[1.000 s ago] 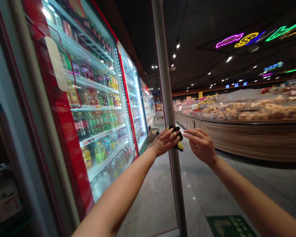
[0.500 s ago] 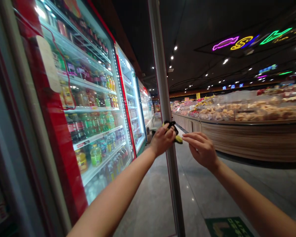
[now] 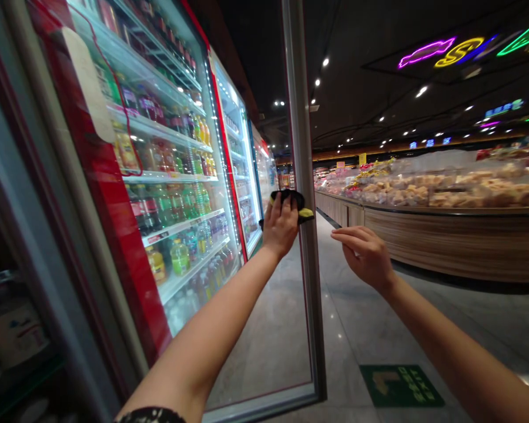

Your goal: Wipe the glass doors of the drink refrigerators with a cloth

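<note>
My left hand (image 3: 281, 228) presses a black and yellow cloth (image 3: 290, 197) against the glass of an open door, fingers spread over it. The cloth is bunched, and its yellow edge sticks out toward the grey metal door frame (image 3: 303, 147). Just right of that frame, my right hand (image 3: 365, 255) hovers in the air and holds nothing visible. Its fingers are stretched out together, pointing left toward the frame without touching it.
Lit drink coolers (image 3: 180, 170) with bottles on several shelves line the left, seen through the glass. A wood-sided display counter (image 3: 458, 247) of packaged goods curves along the right. A green floor sign (image 3: 401, 386) lies on the grey floor (image 3: 339, 346).
My left hand has moved the cloth left and slightly up, from the door frame onto the glass beside it. My right hand stays nearly as it was. The view has tilted down a little.
</note>
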Demonstrator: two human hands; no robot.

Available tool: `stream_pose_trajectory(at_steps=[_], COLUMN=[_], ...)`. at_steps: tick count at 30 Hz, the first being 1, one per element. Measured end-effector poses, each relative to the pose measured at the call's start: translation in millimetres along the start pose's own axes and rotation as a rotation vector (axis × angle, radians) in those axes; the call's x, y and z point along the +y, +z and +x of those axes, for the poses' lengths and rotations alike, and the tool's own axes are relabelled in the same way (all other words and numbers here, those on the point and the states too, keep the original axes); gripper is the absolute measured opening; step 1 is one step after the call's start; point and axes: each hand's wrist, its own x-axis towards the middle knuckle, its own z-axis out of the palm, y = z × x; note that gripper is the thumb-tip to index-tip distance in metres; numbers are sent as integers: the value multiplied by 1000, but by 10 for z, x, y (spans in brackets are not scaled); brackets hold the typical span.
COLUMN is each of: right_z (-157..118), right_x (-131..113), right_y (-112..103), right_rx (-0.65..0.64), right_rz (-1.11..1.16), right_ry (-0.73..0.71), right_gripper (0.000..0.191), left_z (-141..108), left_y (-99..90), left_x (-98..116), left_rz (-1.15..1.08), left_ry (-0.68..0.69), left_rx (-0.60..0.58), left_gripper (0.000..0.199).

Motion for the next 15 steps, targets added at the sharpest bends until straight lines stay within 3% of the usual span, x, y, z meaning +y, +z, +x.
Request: stream_pose_trajectory(at_steps=[2, 4, 7, 9, 10, 11, 13, 15], right_z=[19, 37, 86, 139, 168, 196, 239, 254], right_x=[-46, -100, -176, -214, -229, -242, -267, -295], right_y=[49, 114, 197, 233, 249, 267, 320, 408], right_rx=[17, 20, -14, -32, -32, -29, -20, -23], right_rz=[5, 17, 37, 46, 47, 46, 45, 66], right_ry=[23, 28, 6, -1, 2, 10, 36, 62], right_gripper=[36, 36, 35, 34, 33, 33, 34, 39], left_z=[-371, -916, -1516, -1520, -1406, -1244, -904, -735], left_y=[81, 149, 147, 69, 20, -27, -91, -100], left_x=[139, 234, 191, 63, -8, -68, -128, -88], left_rz=[1, 26, 27, 1, -6, -5, 23, 47], left_ry=[77, 182, 497, 628, 623, 567, 314, 128], left_rx=[-42, -47, -65, -80, -89, -101, -92, -69], left_gripper=[53, 48, 39, 36, 36, 38, 46, 51])
